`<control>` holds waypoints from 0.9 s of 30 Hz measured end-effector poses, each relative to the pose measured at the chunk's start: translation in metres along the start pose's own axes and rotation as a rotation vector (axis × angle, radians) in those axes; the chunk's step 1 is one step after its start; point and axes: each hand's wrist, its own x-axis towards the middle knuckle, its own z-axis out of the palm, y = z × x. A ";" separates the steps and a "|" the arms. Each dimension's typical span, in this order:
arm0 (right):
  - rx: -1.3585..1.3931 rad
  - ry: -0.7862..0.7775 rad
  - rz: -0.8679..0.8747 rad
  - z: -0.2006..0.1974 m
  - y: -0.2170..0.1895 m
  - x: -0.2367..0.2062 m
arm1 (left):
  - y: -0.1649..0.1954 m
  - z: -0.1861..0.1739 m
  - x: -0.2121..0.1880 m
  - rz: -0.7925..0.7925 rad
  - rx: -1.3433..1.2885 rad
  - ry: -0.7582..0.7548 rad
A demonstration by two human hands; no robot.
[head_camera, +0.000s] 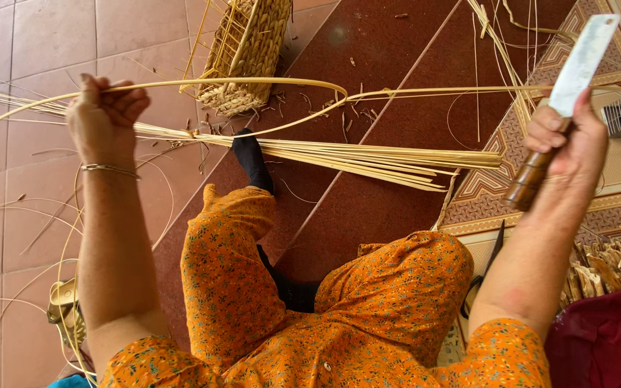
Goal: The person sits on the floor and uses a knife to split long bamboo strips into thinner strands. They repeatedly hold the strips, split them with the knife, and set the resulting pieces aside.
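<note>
Cane strip (253, 82), long and pale, arcs from far left across to the right, above a bundle of split strips (368, 158) lying over the tiled floor (30, 215) and red mat (382, 79). The left hand (102, 115) is closed in a fist around the strip's left part. Farther off, in the middle, stands 1 unfinished woven basket (246, 54). At right, the right hand (566, 140) grips the wooden handle of a cleaver (576, 72), blade pointing away, touching the strip.

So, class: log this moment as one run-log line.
left hand: grips cane strip | right hand: holds cleaver raised | bundle: across legs
</note>
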 end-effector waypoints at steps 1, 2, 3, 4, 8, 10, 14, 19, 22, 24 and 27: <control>0.047 0.011 0.012 -0.011 -0.006 0.003 | 0.007 -0.009 0.007 0.013 0.009 0.023; 0.095 0.021 0.025 -0.022 -0.012 0.008 | 0.013 -0.016 0.012 0.021 0.018 0.050; 0.143 0.032 0.039 -0.033 -0.018 0.011 | 0.020 -0.024 0.016 0.029 0.027 0.076; 0.114 0.025 0.035 -0.042 -0.025 0.014 | 0.027 -0.030 0.019 0.037 0.036 0.103; 0.069 -0.035 0.007 -0.057 -0.036 0.025 | 0.048 -0.030 0.023 0.071 -0.043 0.104; 0.092 -0.089 -0.049 -0.047 -0.038 0.026 | 0.054 -0.013 0.020 0.074 -0.110 0.081; 0.018 -0.167 -0.144 0.006 -0.013 0.016 | 0.053 0.043 -0.002 0.094 -0.163 -0.076; 0.008 -0.330 -0.007 0.099 0.053 -0.007 | 0.051 0.116 -0.028 0.190 -0.107 -0.328; -0.042 -0.304 0.062 0.147 0.088 -0.020 | 0.052 0.143 -0.044 0.245 -0.080 -0.452; -0.065 -0.270 0.081 0.172 0.101 -0.024 | 0.053 0.155 -0.053 0.283 -0.085 -0.485; -0.048 -0.320 0.094 0.191 0.113 -0.032 | 0.057 0.165 -0.065 0.329 -0.102 -0.520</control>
